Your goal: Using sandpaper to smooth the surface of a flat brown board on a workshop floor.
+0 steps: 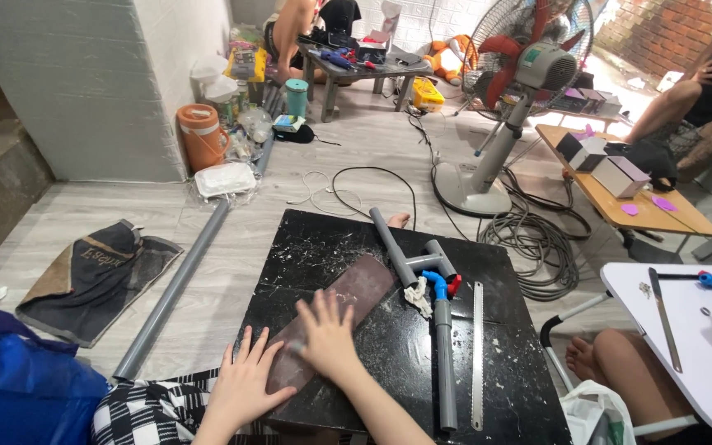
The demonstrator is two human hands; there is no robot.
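Head view: left hand (242, 386) and right hand (327, 336), fingers spread, no grip, press brown sheet (335, 317) flat on counter (504, 363); pipe assembly (440, 330) at 3 o'clock.

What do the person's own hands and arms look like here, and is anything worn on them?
Both the left hand and the right hand are bare, with no gloves. The forearms are uncovered; no sleeves, watch or bracelet show. Whether a ring is worn is too small to tell. The fingernails look short and unpainted.

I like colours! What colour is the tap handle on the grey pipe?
Red handle, on a blue valve; head view.
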